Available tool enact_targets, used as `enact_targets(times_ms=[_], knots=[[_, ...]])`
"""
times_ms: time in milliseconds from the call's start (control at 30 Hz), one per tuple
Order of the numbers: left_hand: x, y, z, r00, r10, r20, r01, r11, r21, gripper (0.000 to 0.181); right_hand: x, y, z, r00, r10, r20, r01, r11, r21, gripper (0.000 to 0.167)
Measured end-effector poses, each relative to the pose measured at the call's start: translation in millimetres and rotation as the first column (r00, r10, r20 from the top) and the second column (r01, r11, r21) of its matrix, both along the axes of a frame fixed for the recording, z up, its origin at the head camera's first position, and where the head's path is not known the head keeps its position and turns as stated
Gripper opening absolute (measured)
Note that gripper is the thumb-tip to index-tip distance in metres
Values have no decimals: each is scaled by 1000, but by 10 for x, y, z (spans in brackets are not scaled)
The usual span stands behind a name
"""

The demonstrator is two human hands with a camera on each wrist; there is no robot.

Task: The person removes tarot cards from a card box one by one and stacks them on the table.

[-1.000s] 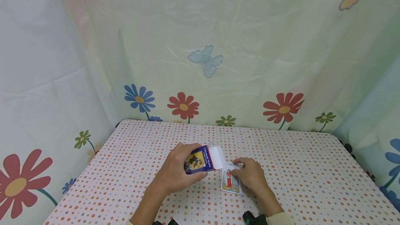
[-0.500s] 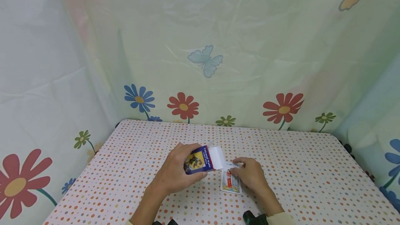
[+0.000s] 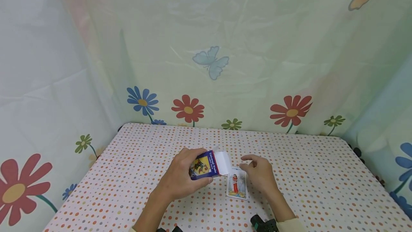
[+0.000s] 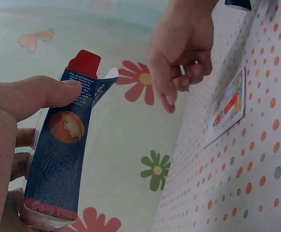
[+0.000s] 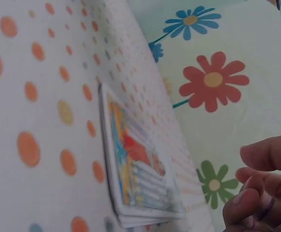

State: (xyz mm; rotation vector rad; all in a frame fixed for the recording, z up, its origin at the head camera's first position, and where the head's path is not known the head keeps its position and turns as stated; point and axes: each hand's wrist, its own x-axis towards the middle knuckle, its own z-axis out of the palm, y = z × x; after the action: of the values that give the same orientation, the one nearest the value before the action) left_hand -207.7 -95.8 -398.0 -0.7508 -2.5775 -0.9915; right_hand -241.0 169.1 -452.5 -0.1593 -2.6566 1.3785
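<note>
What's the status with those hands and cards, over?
Left hand gripping the open card box. Right hand empty, hovering beside the cards. Cards stacked face up on the dotted tabletop. Box's white flap juts toward them.

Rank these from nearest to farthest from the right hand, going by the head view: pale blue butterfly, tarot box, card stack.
1. Card stack: flat on the dotted table, just left of the right hand.
2. Tarot box: farther left, gripped in the left hand.
3. Pale blue butterfly: printed on the backdrop beyond the table.
</note>
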Motion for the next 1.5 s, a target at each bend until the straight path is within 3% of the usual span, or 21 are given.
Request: enact_targets(times_ms=[200, 467, 767, 1100, 1500], knots=[[7, 0, -3, 1000, 0, 1, 0, 1000, -1, 70, 53, -33, 121, 998, -17, -53, 9, 989, -149, 23], [12, 1, -14, 1000, -1, 6, 1, 1000, -7, 69, 127, -102, 269, 994, -30, -108, 0, 965, -262, 14], [11, 12, -24, 1000, 0, 3, 0, 1000, -16, 71, 241, -204, 466, 992, -36, -124, -17, 918, -397, 16], [6, 19, -27, 1000, -11, -2, 11, 1000, -5, 71, 349, -350, 566, 973, -24, -228, -94, 866, -492, 11], [12, 28, -18, 1000, -10, -8, 10, 1000, -8, 70, 398, -454, 586, 973, 60, -222, -166, 849, -501, 11]])
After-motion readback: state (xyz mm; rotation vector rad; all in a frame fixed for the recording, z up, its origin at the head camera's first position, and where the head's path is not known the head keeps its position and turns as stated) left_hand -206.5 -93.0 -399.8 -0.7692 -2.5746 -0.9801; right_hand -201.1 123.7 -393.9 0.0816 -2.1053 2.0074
